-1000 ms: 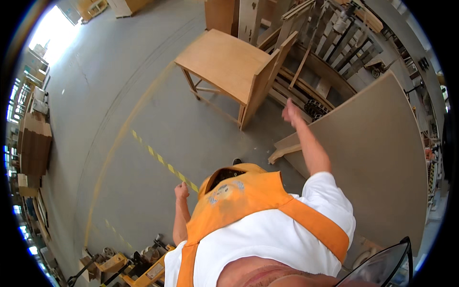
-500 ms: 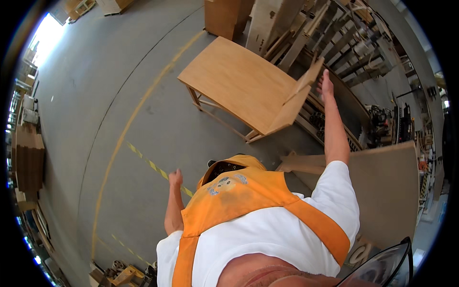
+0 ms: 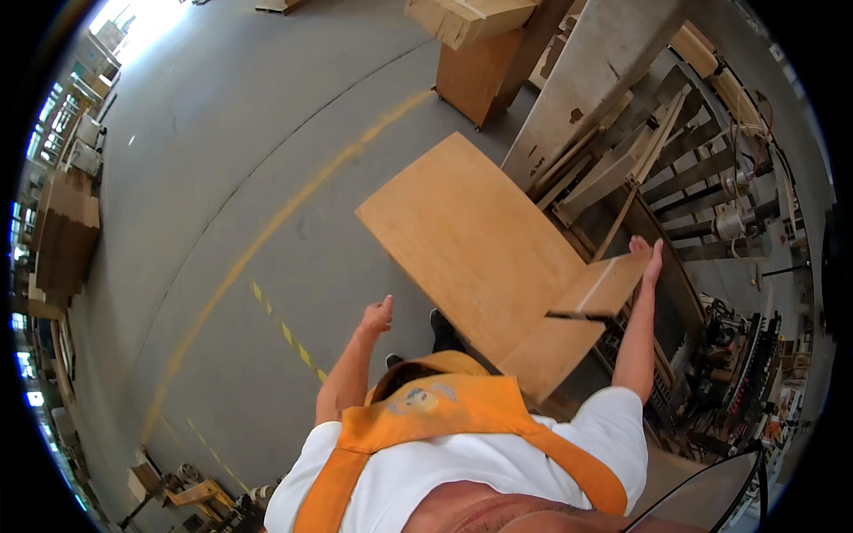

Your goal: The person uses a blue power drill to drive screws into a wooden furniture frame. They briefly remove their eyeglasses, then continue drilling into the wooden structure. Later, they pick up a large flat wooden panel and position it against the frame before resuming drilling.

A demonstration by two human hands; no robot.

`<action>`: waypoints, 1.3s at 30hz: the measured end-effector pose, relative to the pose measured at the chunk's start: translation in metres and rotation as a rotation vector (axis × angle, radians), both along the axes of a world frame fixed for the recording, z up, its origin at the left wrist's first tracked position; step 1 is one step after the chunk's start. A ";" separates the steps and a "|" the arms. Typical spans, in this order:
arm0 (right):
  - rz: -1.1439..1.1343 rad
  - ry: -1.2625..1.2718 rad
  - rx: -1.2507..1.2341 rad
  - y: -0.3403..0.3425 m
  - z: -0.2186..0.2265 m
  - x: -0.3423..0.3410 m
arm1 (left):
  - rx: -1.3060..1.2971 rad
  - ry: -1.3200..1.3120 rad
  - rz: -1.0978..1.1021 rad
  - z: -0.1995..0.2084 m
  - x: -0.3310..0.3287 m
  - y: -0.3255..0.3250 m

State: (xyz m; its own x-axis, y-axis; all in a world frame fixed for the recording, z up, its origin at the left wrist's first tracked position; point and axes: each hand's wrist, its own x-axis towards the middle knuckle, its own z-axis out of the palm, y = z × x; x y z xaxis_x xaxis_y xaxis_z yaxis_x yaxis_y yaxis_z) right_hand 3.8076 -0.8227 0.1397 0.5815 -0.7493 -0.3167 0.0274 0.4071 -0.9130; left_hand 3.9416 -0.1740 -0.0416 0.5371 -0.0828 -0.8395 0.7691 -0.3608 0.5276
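- The wooden table (image 3: pixel 471 240) is now filling the middle of the view, its broad tan top tilting toward the person and looking much larger and nearer than half a second ago, when it was sitting higher up and further off; a second ago it was smaller still, near the top edge.
- A smaller wooden panel (image 3: pixel 604 286) at the table's right end is standing up from the top at an angle; its upper corner is meeting the right hand.
- The right hand (image 3: pixel 646 256) is reaching up and forward with the arm almost fully stretched; its fingers are lying extended over the panel's upper right edge, touching it rather than clenching; whether they are gripping behind it cannot be told; half a second ago the same hand was already high, by the panel's top.
- The left hand (image 3: pixel 379 314) is hanging loose and released, holding nothing, with the forearm raised and bent at the elbow; it is hovering over the grey floor (image 3: pixel 222 178), apart from the table's left edge; it has been rising a little since the earlier frames.
- Beyond the table, leaning boards and frames (image 3: pixel 622 151) are crowding the right side; a wooden cabinet (image 3: pixel 480 75) is standing behind, closer than before.
- A yellow line (image 3: pixel 284 213) is curving across the floor; stacked boards (image 3: pixel 62 235) are sitting at the far left.
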 end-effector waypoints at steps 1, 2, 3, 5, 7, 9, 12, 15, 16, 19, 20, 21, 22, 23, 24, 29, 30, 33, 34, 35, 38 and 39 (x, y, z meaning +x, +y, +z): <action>-0.005 -0.019 0.041 0.011 0.001 0.009 | -0.043 0.052 0.042 -0.004 0.015 -0.012; 0.105 -0.097 0.054 0.012 0.006 0.013 | -0.103 0.107 0.077 -0.009 0.030 -0.031; 0.060 -0.137 0.103 0.017 0.008 0.016 | -0.108 0.109 0.165 -0.010 0.044 -0.051; -0.154 -0.119 0.157 0.040 0.024 0.028 | -0.115 0.119 0.341 -0.010 0.070 -0.085; -0.082 -0.175 0.174 0.033 0.021 0.020 | -0.412 0.048 0.533 -0.021 0.083 -0.105; -0.022 -0.198 0.126 0.024 0.020 0.014 | -0.608 -0.002 0.627 -0.030 0.097 -0.118; 0.002 -0.167 0.112 0.019 0.021 0.025 | -0.693 -0.032 0.692 -0.042 0.095 -0.109; 0.085 -0.194 0.130 0.007 0.019 0.028 | -0.754 0.014 0.806 -0.049 0.087 -0.111; 0.082 -0.182 0.119 0.005 0.017 0.025 | -0.779 0.050 0.847 -0.042 0.085 -0.103; 0.189 -0.206 0.175 0.016 0.019 0.037 | -0.820 -0.056 0.933 -0.029 0.061 -0.073; 0.235 -0.200 0.172 0.019 0.023 0.049 | -0.807 -0.064 0.984 -0.019 0.043 -0.061; 0.281 -0.200 0.170 0.031 0.028 0.064 | -0.795 -0.077 1.034 -0.002 0.026 -0.051; 0.321 -0.201 0.162 0.039 0.035 0.073 | -0.788 -0.086 1.077 0.017 0.005 -0.043; 0.387 -0.203 0.173 0.044 0.043 0.081 | -0.805 -0.114 1.113 0.033 -0.019 -0.033; 0.464 -0.216 0.185 0.053 0.052 0.095 | -0.827 -0.157 1.153 0.047 -0.042 -0.019; 0.901 -0.305 0.245 0.115 0.096 0.147 | -0.877 -0.341 1.354 0.080 -0.185 0.026; 0.987 -0.317 0.280 0.143 0.106 0.151 | -0.906 -0.404 1.402 0.083 -0.231 0.033; 1.236 -0.394 0.198 0.236 0.161 0.160 | -0.977 -0.587 1.569 0.098 -0.327 0.038; 1.296 -0.388 0.211 0.285 0.179 0.136 | -0.961 -0.626 1.668 0.100 -0.381 0.035; 1.346 -0.390 0.200 0.320 0.198 0.112 | -0.941 -0.660 1.754 0.099 -0.424 0.031; 1.514 -0.368 0.162 0.442 0.239 0.027 | -0.880 -0.743 2.035 0.093 -0.556 0.020; 1.619 -0.375 0.167 0.484 0.248 0.002 | -0.902 -0.787 2.116 0.081 -0.589 0.013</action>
State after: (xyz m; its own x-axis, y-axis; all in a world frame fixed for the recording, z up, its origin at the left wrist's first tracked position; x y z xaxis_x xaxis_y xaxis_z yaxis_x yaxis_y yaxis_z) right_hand 3.8096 -0.3387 0.3880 0.7269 0.6867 0.0013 -0.2982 0.3173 -0.9002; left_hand 3.3528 -0.1606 0.0396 0.4061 0.6783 -0.6124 -0.6790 0.6725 0.2946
